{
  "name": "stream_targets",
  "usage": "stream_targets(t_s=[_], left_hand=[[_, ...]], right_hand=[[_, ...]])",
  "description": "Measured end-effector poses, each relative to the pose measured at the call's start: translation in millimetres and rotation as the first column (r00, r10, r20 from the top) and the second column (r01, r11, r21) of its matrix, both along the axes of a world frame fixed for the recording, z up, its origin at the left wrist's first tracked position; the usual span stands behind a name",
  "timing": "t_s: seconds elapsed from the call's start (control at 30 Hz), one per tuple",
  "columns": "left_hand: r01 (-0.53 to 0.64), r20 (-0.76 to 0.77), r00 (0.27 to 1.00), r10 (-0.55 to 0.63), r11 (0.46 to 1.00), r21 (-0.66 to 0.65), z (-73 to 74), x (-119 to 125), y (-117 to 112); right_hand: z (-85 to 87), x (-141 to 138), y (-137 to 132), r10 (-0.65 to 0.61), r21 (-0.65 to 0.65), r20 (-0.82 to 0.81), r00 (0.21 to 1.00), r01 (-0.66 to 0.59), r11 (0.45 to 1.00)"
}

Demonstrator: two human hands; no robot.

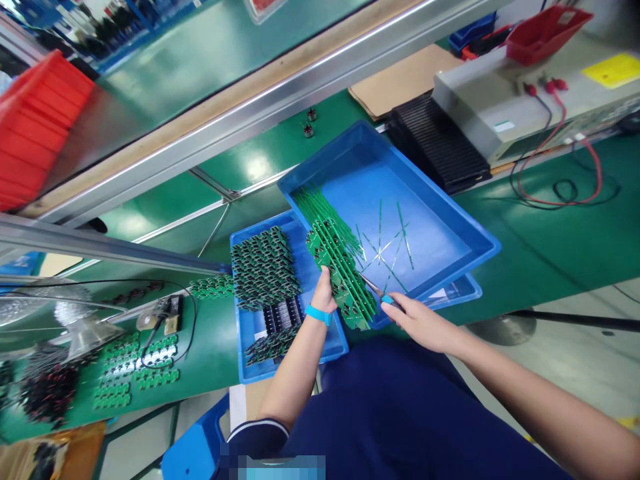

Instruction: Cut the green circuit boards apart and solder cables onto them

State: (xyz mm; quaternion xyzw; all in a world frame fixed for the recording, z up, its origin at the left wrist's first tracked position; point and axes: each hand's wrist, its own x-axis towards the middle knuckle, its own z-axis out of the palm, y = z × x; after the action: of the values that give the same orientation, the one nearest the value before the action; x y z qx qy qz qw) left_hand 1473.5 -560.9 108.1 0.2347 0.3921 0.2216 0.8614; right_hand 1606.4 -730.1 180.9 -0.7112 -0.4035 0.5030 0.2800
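Above a blue plastic tray (430, 180): a bundle of narrow green circuit-board strips (340, 267), gripped at its near end in the closed left hand (323, 293). Right hand (420, 323) pinching steel tweezers (373, 285) beside the bundle. Light, stiff, brittle-looking boards; best held along bare edges, clear of soldered parts. Scattered across tray floor: more loose strips (385, 250).

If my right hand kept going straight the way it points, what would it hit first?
Your right hand points at the green circuit boards in your left hand; its metal tool tip would likely meet them first, though depth is unclear.
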Motion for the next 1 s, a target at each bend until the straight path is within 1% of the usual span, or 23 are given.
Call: stream_targets(t_s=[0.2, 0.27, 0.33, 0.37, 0.4, 0.43, 0.47, 0.5, 0.53, 0.57, 0.6, 0.63, 0.67, 0.7, 0.73, 0.77, 0.8, 0.87, 0.97, 1.0], left_hand=[[-0.023, -0.031, 0.999, 0.024, 0.998, 0.054, 0.8, -2.4, 0.1], [-0.045, -0.056, 0.997, 0.05, 0.996, 0.075, 0.9, -3.8, 0.2], [-0.049, -0.071, 0.996, 0.054, 0.997, 0.062, 2.0, -4.2, -0.4], [-0.037, -0.066, 0.997, 0.039, 0.999, 0.034, 3.0, -3.9, -1.0], [-0.016, -0.05, 0.999, 0.016, 1.0, -0.006, 4.3, -3.2, -1.8], [0.006, -0.026, 1.0, -0.008, 0.999, -0.05, 5.7, -2.3, -2.7], [0.026, 0.0, 1.0, -0.026, 0.995, -0.091, 7.1, -1.2, -3.5], [0.039, 0.024, 0.999, -0.036, 0.992, -0.124, 8.2, -0.3, -3.9], [0.045, 0.044, 0.998, -0.039, 0.988, -0.145, 9.0, 0.5, -3.8], [0.046, 0.058, 0.998, -0.038, 0.987, -0.155, 9.2, 0.8, -3.1], [0.047, 0.066, 0.997, -0.038, 0.987, -0.153, 8.8, 0.8, -1.9], [0.048, 0.062, 0.997, -0.04, 0.99, -0.133, 7.9, 0.4, -0.1], [0.043, 0.048, 0.998, -0.038, 0.994, -0.099, 6.5, -0.2, 2.0], [0.034, 0.028, 0.999, -0.032, 0.998, -0.057, 4.8, -0.8, 4.1], [0.021, 0.006, 1.0, -0.021, 1.0, -0.012, 3.1, -1.2, 6.0], [0.005, -0.014, 1.0, -0.005, 1.0, 0.027, 1.5, -1.3, 7.5], [-0.01, -0.026, 1.0, 0.012, 0.998, 0.057, 0.4, -1.1, 8.3], [-0.036, -0.024, 0.999, 0.038, 0.995, 0.088, -0.3, 0.3, 8.0], [-0.044, -0.023, 0.999, 0.047, 0.99, 0.131, 2.9, 3.0, 4.1], [-0.04, -0.024, 0.999, 0.044, 0.988, 0.148, 4.6, 3.8, 2.6]], right_hand=[[3.8, -0.6, 6.2, 0.032, -0.006, 0.064, 0.997, -0.032, 0.999], [2.8, 0.3, 6.3, 0.02, 0.005, 0.084, 0.996, -0.021, 1.0], [0.0, -0.2, 5.3, 0.006, 0.02, 0.047, 0.999, -0.007, 1.0], [-2.0, -1.0, 4.4, 0.002, 0.02, -0.021, 1.0, -0.001, 1.0], [-4.1, -2.0, 3.5, -0.002, 0.019, -0.126, 0.992, 0.004, 1.0], [-6.2, -3.0, 2.6, -0.003, 0.018, -0.262, 0.965, 0.008, 1.0], [-8.3, -3.5, 1.9, -0.003, 0.017, -0.408, 0.913, 0.011, 1.0], [-10.2, -3.1, 1.9, -0.004, 0.021, -0.538, 0.843, 0.018, 1.0], [-12.0, -1.4, 2.7, -0.01, 0.032, -0.627, 0.779, 0.038, 0.999], [-13.7, 2.0, 4.7, -0.024, 0.042, -0.664, 0.748, 0.07, 0.997], [-15.6, 7.1, 8.0, -0.047, 0.038, -0.633, 0.773, 0.092, 0.995], [-17.5, 13.7, 12.3, -0.077, 0.02, -0.538, 0.839, 0.104, 0.994], [-19.5, 21.3, 17.3, -0.107, -0.009, -0.393, 0.913, 0.113, 0.994], [-21.2, 29.1, 22.2, -0.131, -0.043, -0.228, 0.965, 0.124, 0.991], [-22.5, 36.1, 26.5, -0.143, -0.076, -0.081, 0.986, 0.137, 0.988], [-23.0, 41.5, 29.5, -0.146, -0.1, 0.025, 0.989, 0.148, 0.984], [-22.5, 44.5, 31.0, -0.15, -0.107, 0.083, 0.985, 0.158, 0.982], [-18.6, 42.2, 29.9, -0.133, -0.088, 0.108, 0.985, 0.143, 0.986], [-9.0, 24.4, 24.2, -0.028, -0.006, 0.004, 1.0, 0.028, 1.0], [-6.1, 17.9, 22.9, -0.006, 0.028, -0.034, 0.999, 0.007, 1.0]])
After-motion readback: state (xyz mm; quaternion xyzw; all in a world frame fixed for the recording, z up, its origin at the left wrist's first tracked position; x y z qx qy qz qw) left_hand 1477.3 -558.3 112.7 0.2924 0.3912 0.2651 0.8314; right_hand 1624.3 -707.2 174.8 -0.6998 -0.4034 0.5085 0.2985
